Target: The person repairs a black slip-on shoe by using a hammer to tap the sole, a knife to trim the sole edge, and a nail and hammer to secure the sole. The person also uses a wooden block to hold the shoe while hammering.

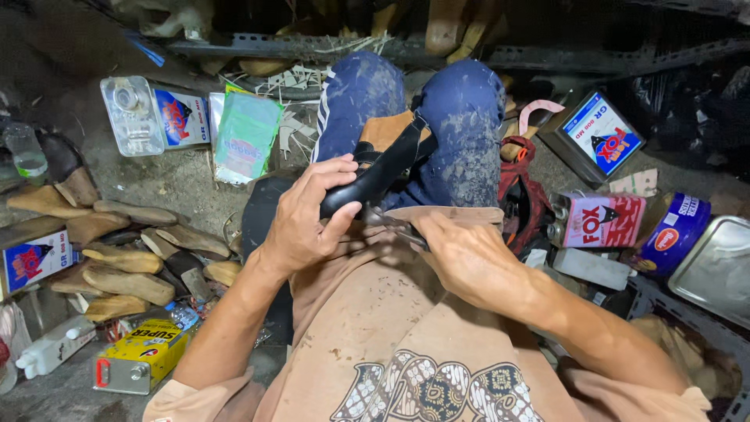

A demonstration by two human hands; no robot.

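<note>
I sit on the floor with my knees in dusty blue trousers. My left hand grips a black shoe upper with a tan insole and a black strap, held above my lap between the knees. My right hand is closed around a small metal tool whose tip meets the lower edge of the shoe. The tool's handle is hidden inside the fist.
Wooden shoe lasts lie piled at the left. Glue tins stand around: a yellow one front left, a clear-topped one back left, square and round ones at right. A green packet and a metal tray lie nearby.
</note>
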